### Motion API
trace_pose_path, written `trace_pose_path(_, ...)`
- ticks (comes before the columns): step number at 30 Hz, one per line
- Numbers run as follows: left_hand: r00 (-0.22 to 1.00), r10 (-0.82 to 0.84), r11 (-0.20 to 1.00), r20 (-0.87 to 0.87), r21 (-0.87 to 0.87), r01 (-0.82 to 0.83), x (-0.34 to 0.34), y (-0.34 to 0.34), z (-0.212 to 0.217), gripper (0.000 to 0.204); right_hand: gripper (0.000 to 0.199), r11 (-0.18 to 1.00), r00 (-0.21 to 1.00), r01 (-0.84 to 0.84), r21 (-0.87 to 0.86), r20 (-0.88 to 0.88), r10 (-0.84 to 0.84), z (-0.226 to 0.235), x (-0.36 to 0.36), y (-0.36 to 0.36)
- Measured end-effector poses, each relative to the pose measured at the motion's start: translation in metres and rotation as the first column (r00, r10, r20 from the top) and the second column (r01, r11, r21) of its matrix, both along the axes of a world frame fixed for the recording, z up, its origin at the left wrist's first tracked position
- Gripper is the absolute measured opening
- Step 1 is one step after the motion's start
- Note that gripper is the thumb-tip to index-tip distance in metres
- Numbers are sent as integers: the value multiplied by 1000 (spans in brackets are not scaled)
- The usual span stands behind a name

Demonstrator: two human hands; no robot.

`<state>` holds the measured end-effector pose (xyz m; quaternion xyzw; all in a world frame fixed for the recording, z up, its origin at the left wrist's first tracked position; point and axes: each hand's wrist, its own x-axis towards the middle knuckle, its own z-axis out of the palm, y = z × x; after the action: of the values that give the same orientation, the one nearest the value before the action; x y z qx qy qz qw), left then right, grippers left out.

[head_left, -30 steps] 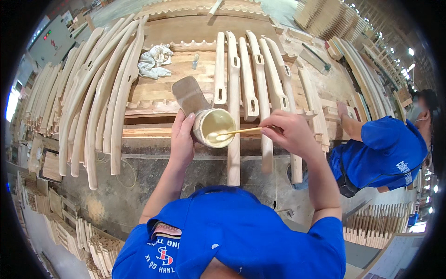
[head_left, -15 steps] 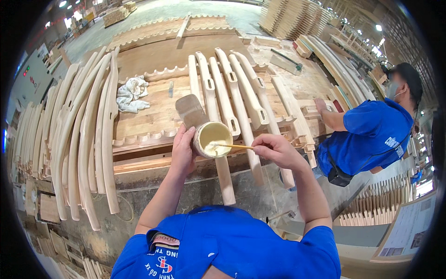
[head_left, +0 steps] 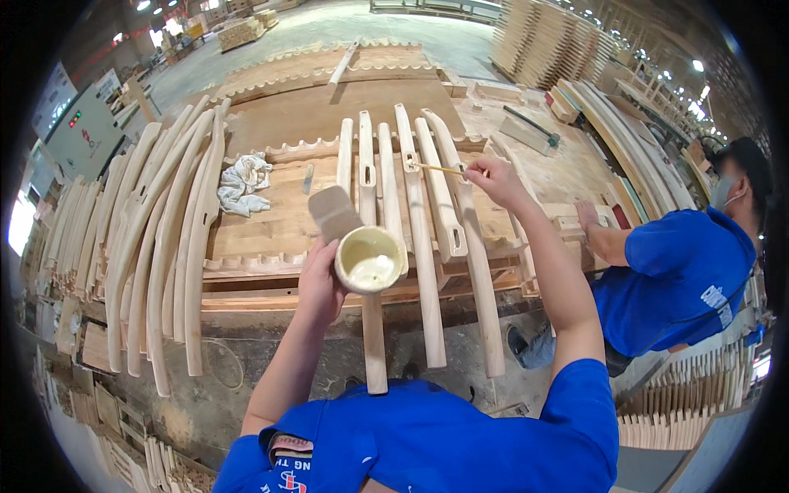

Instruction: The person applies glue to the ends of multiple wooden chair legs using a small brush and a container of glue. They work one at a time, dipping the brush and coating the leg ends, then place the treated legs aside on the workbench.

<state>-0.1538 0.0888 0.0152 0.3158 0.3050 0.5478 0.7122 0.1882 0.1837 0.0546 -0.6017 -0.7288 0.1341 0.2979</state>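
My left hand (head_left: pixel 319 283) is closed round a round pot (head_left: pixel 366 244) tilted toward me, with creamy pale liquid in its bottom. A flat brown-grey paddle-like piece (head_left: pixel 334 212) sticks up beside the pot's rim; how it is attached is hidden. My right hand (head_left: pixel 496 182) pinches a thin wooden stick (head_left: pixel 442 169). The stick's far tip is at the slot of a long pale wooden rail (head_left: pixel 420 238). Other curved rails (head_left: pixel 444 197), some with slots, lie side by side around it, their near ends hanging over the bench edge.
A large stack of curved wooden parts (head_left: pixel 156 246) lies left on the bench (head_left: pixel 288 215). A white cloth (head_left: pixel 244 185) and a small flat blade-like piece (head_left: pixel 308 178) lie between. A hammer (head_left: pixel 534 123) rests at the far right. A co-worker in blue (head_left: pixel 682 271) stands close on my right.
My right hand has lifted the stick out of the pot and moved it up and away to a rail's slot. The pot stays in my left hand, near the same place.
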Motion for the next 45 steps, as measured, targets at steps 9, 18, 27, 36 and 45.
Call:
trace_pose_path(9, 940, 333, 943, -72, 31, -331, -40, -44, -6, 35, 19, 997, 963, 10, 79, 270, -31, -15, 9, 84)
trace_pose_path(18, 898, 428, 903, -100, 17, -429, -46, -68, -18, 36, 5, 950, 953, -155, 271, 294, 71, -35, 18, 104)
trace_pose_path(27, 898, 426, 904, -106, 67, -421, -35, -62, -15, 35, 7, 925, 948, -241, 293, 275, 160, -34, 33, 115)
trace_pose_path(36, 899, 427, 904, -100, 59, -423, -32, -63, -17, 35, 8, 962, 962, -263, 77, 95, 255, -28, 54, 118)
trace_pose_path(45, 883, 456, 890, -113, 71, -451, -33, -63, -12, 36, 9, 939, 941, -313, 142, 179, 286, -36, 48, 109)
